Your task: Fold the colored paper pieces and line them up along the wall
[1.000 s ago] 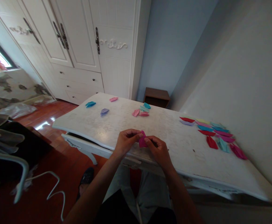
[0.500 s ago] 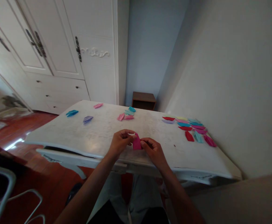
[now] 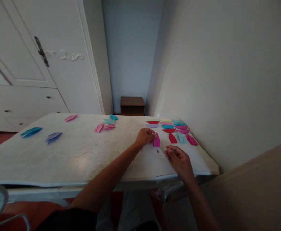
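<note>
A magenta folded paper piece [image 3: 156,140] is pinched at its upper left between the thumb and fingers of my left hand [image 3: 145,136], over the right part of the table. My right hand [image 3: 178,156] is to its lower right, apart from the paper. Its fingers are curled and close together, and nothing shows in them. Just beyond, folded paper pieces lie in rows; the nearest are a red piece [image 3: 172,138], a pale teal piece [image 3: 181,138] and a magenta piece [image 3: 191,139].
On the white table [image 3: 82,160], a blue folded piece [image 3: 31,132] and a purple one [image 3: 53,137] lie at left. Pink and teal pieces [image 3: 109,121] sit near the back edge. A wall [image 3: 215,80] borders the right side; a white wardrobe [image 3: 65,73] stands behind.
My left hand has carried the magenta paper rightward, towards the rows. My right hand has come off the paper and moved right. The view has turned to the right.
</note>
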The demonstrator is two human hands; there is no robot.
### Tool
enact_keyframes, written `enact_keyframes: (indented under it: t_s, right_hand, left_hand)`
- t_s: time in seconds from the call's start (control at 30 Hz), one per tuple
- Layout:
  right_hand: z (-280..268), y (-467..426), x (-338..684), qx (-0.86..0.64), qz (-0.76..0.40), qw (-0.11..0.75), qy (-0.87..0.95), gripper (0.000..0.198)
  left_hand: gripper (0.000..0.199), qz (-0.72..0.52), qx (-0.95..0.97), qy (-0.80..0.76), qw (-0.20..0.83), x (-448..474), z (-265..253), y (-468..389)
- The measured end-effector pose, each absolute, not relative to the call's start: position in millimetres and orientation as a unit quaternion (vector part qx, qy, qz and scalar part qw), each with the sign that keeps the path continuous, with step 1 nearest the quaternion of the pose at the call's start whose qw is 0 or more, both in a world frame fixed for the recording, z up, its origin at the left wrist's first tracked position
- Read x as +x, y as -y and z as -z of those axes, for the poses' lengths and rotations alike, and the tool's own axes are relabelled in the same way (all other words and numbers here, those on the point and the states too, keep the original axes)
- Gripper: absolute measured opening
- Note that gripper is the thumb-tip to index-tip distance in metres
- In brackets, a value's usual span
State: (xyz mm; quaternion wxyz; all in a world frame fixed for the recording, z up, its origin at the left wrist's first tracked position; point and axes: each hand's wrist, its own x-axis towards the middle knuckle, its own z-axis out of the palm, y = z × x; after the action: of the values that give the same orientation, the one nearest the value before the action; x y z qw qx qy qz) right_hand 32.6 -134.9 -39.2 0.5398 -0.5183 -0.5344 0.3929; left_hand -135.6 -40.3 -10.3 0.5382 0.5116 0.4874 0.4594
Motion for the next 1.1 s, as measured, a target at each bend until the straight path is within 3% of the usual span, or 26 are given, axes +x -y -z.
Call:
enact_keyframes:
  t_s: [0.3,0.5,0.63,0.77,1.1]
  right_hand:
    - [35,143,28,-0.561,-0.318,0.488,0.589,0.037]
    - [30,145,26,-0.559,-0.305,0.493,0.593,0.031]
    - [31,147,25,-0.565,-0.291,0.483,0.602,0.027]
    - [33,148,23,-0.568,-0.282,0.479,0.607,0.027]
    - [31,149,24,-0.572,-0.27,0.466,0.618,0.028]
  left_hand:
    - [0.015,-0.412,0.606,-0.529,0.429,-98,18,3]
    - [0.028,-0.299,0.774,-0.536,0.159,-102,9,21]
    - [0.028,-0.23,0.87,-0.429,0.076,-105,9,30]
    - [0.028,-0.189,0.911,-0.362,0.062,-104,16,31]
    - [0.035,-0.213,0.899,-0.371,0.09,-103,26,28]
